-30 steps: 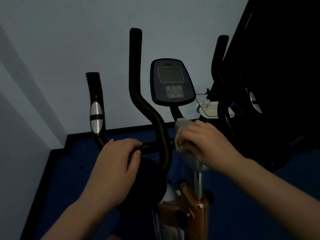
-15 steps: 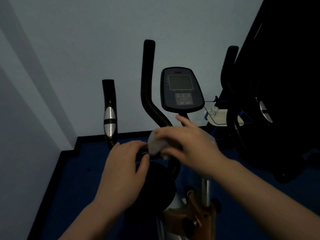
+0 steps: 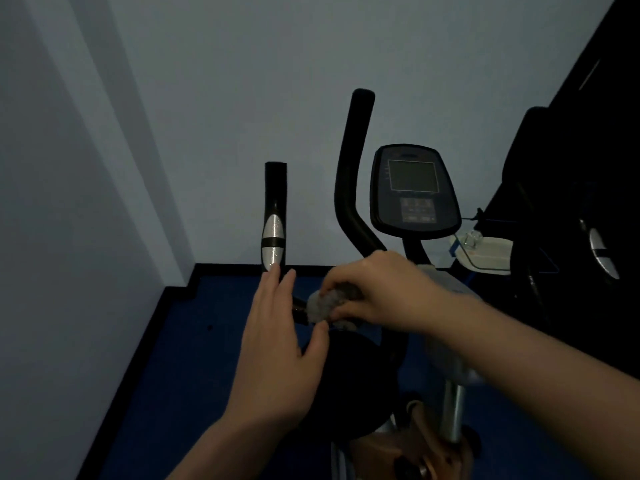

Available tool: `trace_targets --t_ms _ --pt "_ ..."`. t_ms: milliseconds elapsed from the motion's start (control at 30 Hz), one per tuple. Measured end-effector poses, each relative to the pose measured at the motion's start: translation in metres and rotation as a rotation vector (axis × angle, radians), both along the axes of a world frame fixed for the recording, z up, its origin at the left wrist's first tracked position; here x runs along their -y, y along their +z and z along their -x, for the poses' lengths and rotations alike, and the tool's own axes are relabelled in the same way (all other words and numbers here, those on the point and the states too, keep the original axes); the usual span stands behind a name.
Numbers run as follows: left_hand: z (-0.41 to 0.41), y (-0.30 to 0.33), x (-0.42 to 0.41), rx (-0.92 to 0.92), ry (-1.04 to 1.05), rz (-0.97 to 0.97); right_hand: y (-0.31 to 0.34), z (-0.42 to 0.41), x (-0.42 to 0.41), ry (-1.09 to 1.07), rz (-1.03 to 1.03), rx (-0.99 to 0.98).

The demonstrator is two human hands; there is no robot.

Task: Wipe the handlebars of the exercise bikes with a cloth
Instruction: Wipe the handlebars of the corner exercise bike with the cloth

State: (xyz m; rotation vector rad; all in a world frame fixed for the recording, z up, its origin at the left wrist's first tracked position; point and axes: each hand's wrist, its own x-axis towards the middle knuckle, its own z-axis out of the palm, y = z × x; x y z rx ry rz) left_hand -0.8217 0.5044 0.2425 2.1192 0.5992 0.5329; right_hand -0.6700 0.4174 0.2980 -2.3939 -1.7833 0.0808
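An exercise bike stands in front of me with a dark console [image 3: 414, 188]. Its short left handlebar [image 3: 275, 216] rises upright with a silver pulse sensor; a long black curved arm [image 3: 351, 174] stands beside it. My right hand [image 3: 384, 292] grips a small grey cloth [image 3: 323, 304] pressed against the horizontal bar just left of the curved arm. My left hand [image 3: 277, 348] hovers with fingers spread and straight, its fingertips at the base of the short handlebar and its thumb near the cloth, not gripping the bar.
A pale wall fills the left and back, with blue floor and black skirting below. A second dark machine [image 3: 595, 216] crowds the right side. A white tray [image 3: 485, 254] sits behind the console. The bike's bronze frame [image 3: 415, 452] is at the bottom.
My right hand carried the cloth leftward along the horizontal bar, past the curved arm. My left hand let go of the bar and opened its fingers. The view shifted left.
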Motion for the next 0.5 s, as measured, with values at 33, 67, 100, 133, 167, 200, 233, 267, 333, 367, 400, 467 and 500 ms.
trace_targets --t_ms 33,67,100,133,167,200,233,267,333,367,400,467,500 --pt "0.001 -0.002 0.000 0.001 -0.002 0.005 0.004 -0.003 0.004 0.012 0.049 0.050" --pt "0.002 -0.003 -0.001 -0.001 -0.004 0.011 0.007 -0.004 0.009 0.022 0.085 0.090" --pt "0.004 -0.005 -0.002 -0.002 -0.007 0.017 0.008 -0.003 0.013 0.025 0.109 0.121" --pt "0.005 -0.007 -0.002 0.003 -0.011 0.020 0.008 0.000 0.014 0.020 0.119 0.150" --pt "0.005 -0.009 -0.003 0.015 -0.014 0.022 0.006 0.005 0.011 0.008 0.114 0.175" --pt "0.005 -0.011 -0.004 0.028 -0.019 0.028 0.005 0.009 0.005 -0.015 0.093 0.173" --pt "0.004 -0.012 -0.004 0.042 -0.024 0.039 0.004 0.012 -0.004 -0.040 0.063 0.129" --pt "0.002 -0.013 -0.005 0.057 -0.029 0.052 0.002 0.015 -0.014 -0.057 0.035 0.055" --pt "0.001 -0.014 -0.004 0.076 -0.036 0.065 -0.001 0.019 -0.026 -0.098 -0.005 -0.133" --pt "0.002 -0.015 -0.004 0.075 -0.039 0.066 -0.001 0.019 -0.027 -0.126 -0.007 -0.191" --pt "0.003 -0.015 -0.005 0.066 -0.047 0.063 0.000 0.017 -0.022 -0.147 0.005 -0.197" --pt "0.007 -0.014 -0.011 0.040 -0.089 0.049 0.003 0.013 -0.008 -0.171 0.053 -0.088" --pt "0.010 -0.013 -0.016 0.031 -0.111 0.046 0.004 0.012 -0.001 -0.182 0.072 -0.030"
